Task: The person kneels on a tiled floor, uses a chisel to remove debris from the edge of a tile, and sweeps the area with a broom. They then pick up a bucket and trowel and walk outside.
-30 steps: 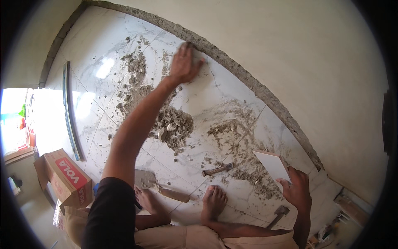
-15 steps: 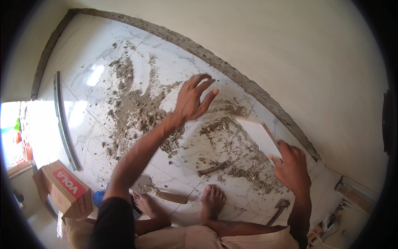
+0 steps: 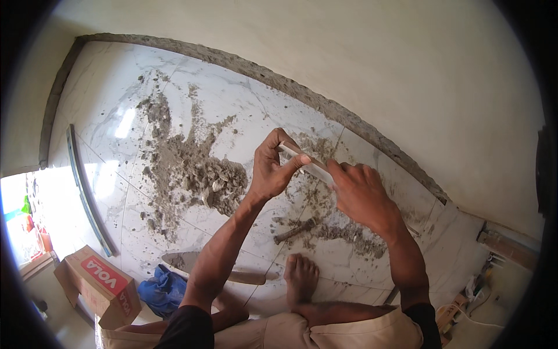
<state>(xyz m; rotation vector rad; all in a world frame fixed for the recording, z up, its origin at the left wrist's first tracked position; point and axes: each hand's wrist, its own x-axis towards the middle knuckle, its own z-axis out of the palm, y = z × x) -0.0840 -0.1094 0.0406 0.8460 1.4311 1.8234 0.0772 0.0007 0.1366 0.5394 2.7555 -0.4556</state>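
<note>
The left hand (image 3: pixel 271 168) is now closed on one end of the tile piece (image 3: pixel 318 170), with the thumb on its near side. Half a second ago this hand was free, with spread fingers, above the floor (image 3: pixel 256 244). The right hand (image 3: pixel 365 196) grips the other end, as it did before, but it has come inward, toward the left hand. So the tile piece is held in the air between both hands, and it is turned almost edge-on; earlier its white face was showing widely.

Below and to the left, the heap of rubble (image 3: pixel 218 181) lies on the floor, now less covered by the left arm. The trowel (image 3: pixel 247 277) remains near the feet, its middle hidden behind the left forearm. The blue bag (image 3: pixel 163 291), beside the cardboard box (image 3: pixel 107 285), is seen more fully than before.
</note>
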